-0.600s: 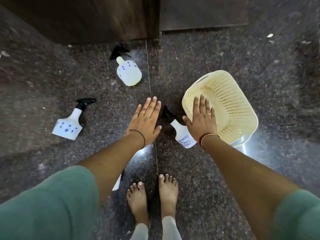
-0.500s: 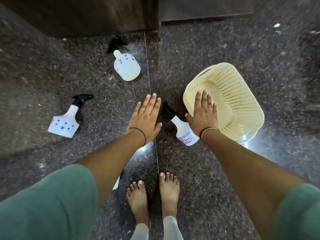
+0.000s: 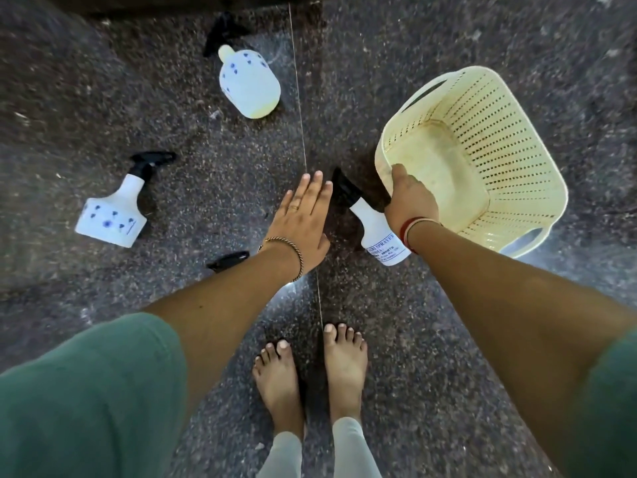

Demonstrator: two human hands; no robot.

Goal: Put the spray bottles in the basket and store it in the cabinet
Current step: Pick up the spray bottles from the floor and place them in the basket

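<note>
Right hand (image 3: 410, 201) grips basket (image 3: 482, 160) rim — left (image 3: 303, 219) flat, empty.
We should steady it upright, then load nearest bottle (image 3: 379, 232).

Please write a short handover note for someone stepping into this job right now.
Right hand: grip closed on the near rim of the cream basket, which is tilted and empty.
Left hand: open, flat, holding nothing.
Bottles, all lying on the floor: labelled bottle beside the right wrist, square dotted bottle far left, round dotted bottle at top. A black trigger peeks from under the left forearm.
Done: nothing loaded.
Left: load every bottle, store basket in cabinet.
</note>
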